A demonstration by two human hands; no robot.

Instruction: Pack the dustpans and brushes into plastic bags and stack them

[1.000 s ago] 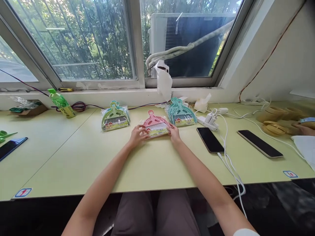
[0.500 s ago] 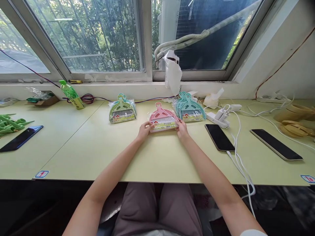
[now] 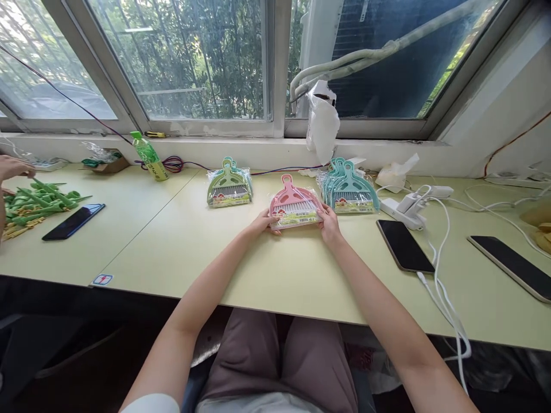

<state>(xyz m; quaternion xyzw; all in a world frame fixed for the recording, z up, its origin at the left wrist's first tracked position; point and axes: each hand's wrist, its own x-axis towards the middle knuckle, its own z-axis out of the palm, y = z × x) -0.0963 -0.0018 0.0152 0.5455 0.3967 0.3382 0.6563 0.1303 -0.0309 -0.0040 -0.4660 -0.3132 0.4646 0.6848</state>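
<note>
A pink dustpan-and-brush set (image 3: 294,207) in clear wrap lies at the middle of the table, its ring handle pointing to the window. My left hand (image 3: 263,222) grips its left lower corner, and my right hand (image 3: 329,222) grips the right one. Just right of it, close to my right hand, is a group of wrapped teal sets (image 3: 350,189). Wrapped green sets (image 3: 229,184) lie apart, to the left of the pink one.
On the table (image 3: 181,264) are a phone (image 3: 404,245), another phone (image 3: 512,265), a power strip (image 3: 403,212) with white cables, a bottle (image 3: 150,158) and a dark phone (image 3: 74,222). Another person's hand (image 3: 15,167) is over green pieces (image 3: 41,201) at far left.
The view has turned to the left, so things appear further right. Another person's hand has come into view at far left. Both my hands still hold the pink set.
</note>
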